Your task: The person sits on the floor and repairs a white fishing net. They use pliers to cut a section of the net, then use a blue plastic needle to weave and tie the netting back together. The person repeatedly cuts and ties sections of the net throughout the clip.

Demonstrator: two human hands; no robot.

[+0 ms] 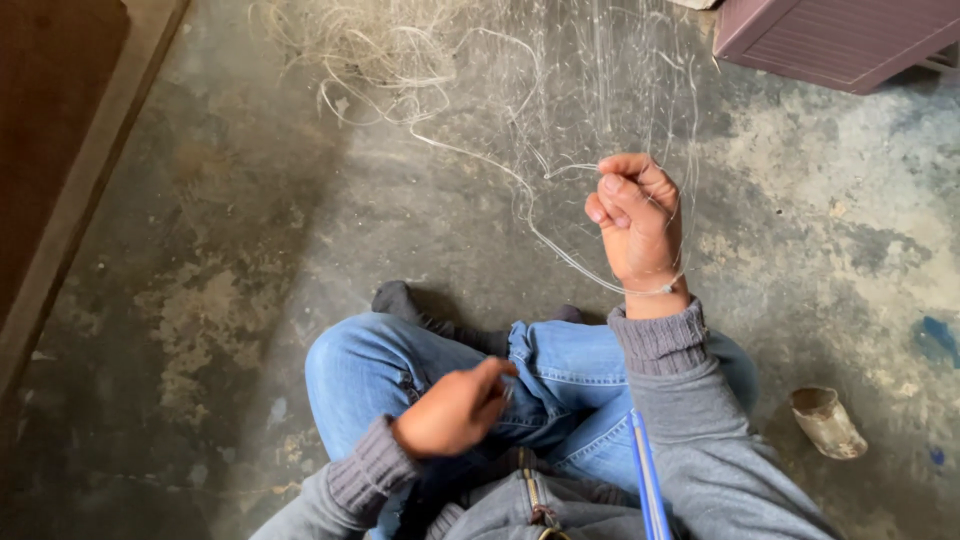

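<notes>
The person sits cross-legged on the concrete floor (250,230), and the work is held up in front of the knees, so that the fine material hangs free and does not lie tangled on the ground. The right hand (637,225) is raised, with its fingers curled closed; the grip is narrow and it pinches a pale cord (480,160) at the level of the fingertips. From this pinch the cord runs away to the left and upward, and a loop of it also passes down and around the wrist, which probably keeps it taut and stops it from slipping. The left hand (455,410) rests low over the jeans (370,370), close to the body; its fingers are pressed together as if on something very thin, but I cannot tell what it holds, if anything. The net (600,90) spreads from the right hand toward the top of the view, over the floor. It is made of nearly transparent threads, so thin that only small bright knots and lines show, while the cord is thicker, whitish, and lies in loose curls farther away. A small worn cup (827,422) lies on its side to the right, well apart from both hands, and a purple box (840,40) stands at the top right corner.
</notes>
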